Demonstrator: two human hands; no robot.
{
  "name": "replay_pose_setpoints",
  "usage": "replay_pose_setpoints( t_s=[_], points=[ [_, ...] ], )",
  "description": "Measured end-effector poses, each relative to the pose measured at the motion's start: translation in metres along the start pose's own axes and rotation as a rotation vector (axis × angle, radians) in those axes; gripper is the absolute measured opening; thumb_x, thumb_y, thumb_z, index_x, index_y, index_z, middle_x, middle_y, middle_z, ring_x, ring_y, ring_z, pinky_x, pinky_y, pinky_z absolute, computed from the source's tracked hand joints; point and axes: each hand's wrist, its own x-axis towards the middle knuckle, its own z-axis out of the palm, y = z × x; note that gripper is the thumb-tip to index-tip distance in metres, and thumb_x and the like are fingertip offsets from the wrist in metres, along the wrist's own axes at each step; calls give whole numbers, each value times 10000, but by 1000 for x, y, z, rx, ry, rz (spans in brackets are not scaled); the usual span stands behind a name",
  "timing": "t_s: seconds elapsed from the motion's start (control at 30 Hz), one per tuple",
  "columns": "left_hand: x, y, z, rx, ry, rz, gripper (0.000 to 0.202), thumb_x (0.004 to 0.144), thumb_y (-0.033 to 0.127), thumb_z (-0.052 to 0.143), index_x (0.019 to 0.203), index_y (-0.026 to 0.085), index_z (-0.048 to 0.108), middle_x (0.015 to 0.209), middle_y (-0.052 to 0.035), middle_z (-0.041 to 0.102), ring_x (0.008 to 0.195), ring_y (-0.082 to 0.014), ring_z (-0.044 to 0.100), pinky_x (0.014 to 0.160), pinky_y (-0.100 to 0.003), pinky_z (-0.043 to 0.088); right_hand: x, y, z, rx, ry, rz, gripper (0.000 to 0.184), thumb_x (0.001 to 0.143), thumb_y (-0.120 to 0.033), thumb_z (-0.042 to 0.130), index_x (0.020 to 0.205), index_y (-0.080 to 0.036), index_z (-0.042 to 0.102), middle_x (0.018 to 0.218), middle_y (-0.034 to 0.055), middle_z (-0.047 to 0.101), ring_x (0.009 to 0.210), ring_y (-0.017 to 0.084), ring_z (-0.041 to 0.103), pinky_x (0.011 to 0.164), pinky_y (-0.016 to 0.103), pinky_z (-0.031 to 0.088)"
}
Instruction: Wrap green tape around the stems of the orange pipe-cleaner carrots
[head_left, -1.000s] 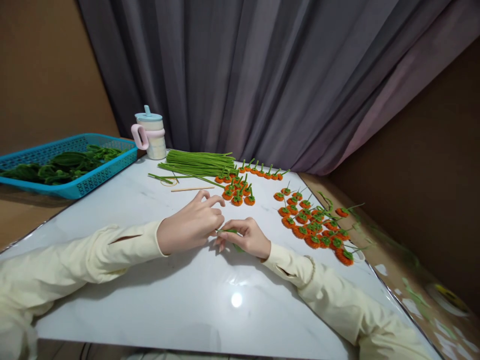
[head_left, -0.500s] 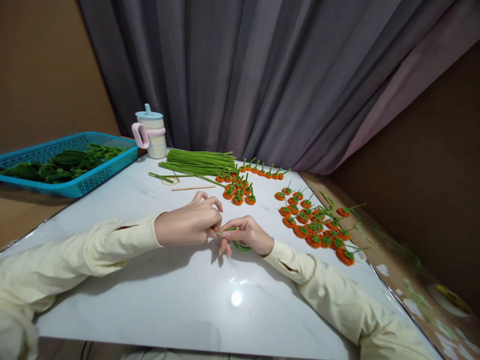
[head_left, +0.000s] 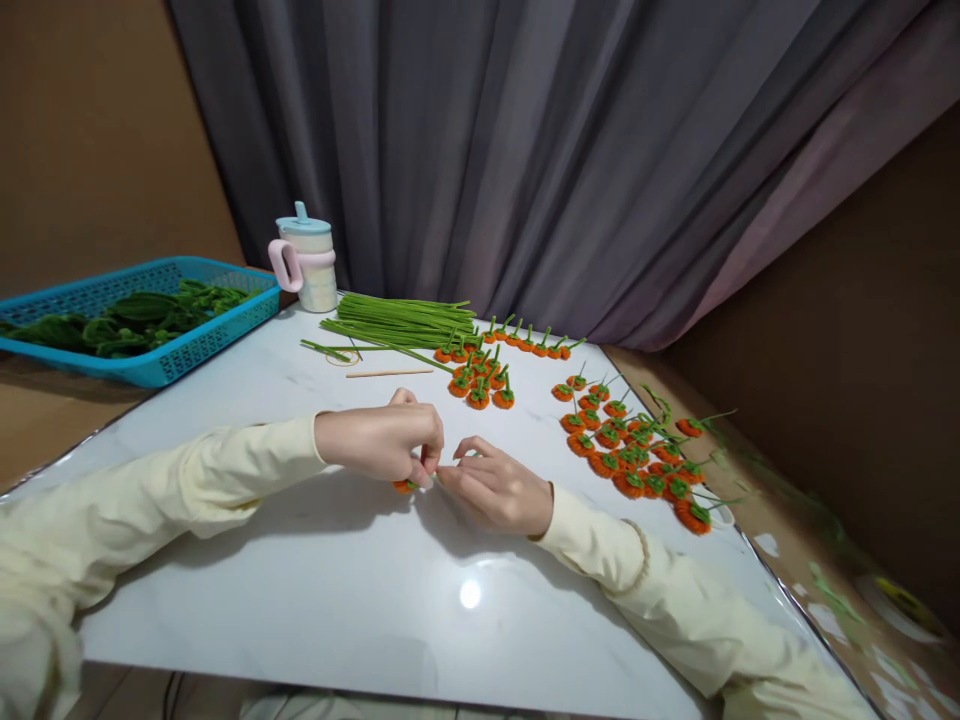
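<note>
My left hand [head_left: 382, 440] rests on the white marble table [head_left: 300, 560], fingers closed round a small orange pipe-cleaner pumpkin [head_left: 405, 486] that peeks out beneath them. My right hand [head_left: 499, 488] lies just to its right, fingertips pinched on the thin green stem where the two hands meet. Both arms wear cream sleeves. Most of the piece is hidden by my fingers.
Several finished orange pumpkins with green tops [head_left: 630, 455] lie at the right, more [head_left: 480, 385] behind the hands. A bundle of green pipe cleaners [head_left: 401, 320], a wooden stick [head_left: 390, 373], a lidded cup [head_left: 307, 262] and a blue basket of green leaves [head_left: 142, 320] stand at the back left. A grey curtain hangs behind.
My hands have dropped closer to the table and the orange piece now shows under my left fingers. The right hand has flattened, and the green loop under it no longer shows.
</note>
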Motion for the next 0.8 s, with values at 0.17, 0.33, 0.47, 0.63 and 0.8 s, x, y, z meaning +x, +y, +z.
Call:
replay_pose_setpoints(
  t_s=[0.17,0.33,0.47,0.63,0.8],
  points=[
    [1,-1,4,76,78,110,134,699,137,656,585,158,588,695,0,615,1023,-226,461,813,-330,226,-3,1,6,-189,58,-91,141,856,-34,423,969,-75,495,636,49,609,536,120,505,753,336,483],
    [-1,2,15,281,293,236,214,712,52,601,534,133,512,586,-9,586,1050,-224,476,881,-416,176,-3,2,10,1,51,82,125,885,-91,410,985,-116,480,632,25,604,543,109,486,734,306,485],
    [-2,-1,19,386,349,334,197,682,3,543,551,149,528,571,-17,605,1039,-222,484,894,-436,177,-4,4,10,70,26,125,133,891,-101,395,981,-119,492,653,41,597,596,123,496,707,297,483],
    [-1,-3,20,490,396,381,223,598,-49,453,549,159,517,559,-22,609,1068,-226,483,938,-458,147,-4,4,8,2,14,138,194,890,-70,332,998,-117,487,656,41,560,627,141,503,722,325,477],
    [-3,1,13,388,320,335,210,591,-37,440,546,157,506,578,-25,606,1047,-221,498,938,-471,151,-3,5,4,-121,37,31,198,867,-19,342,994,-97,471,763,86,610,645,141,523,721,336,470]
  ],
)
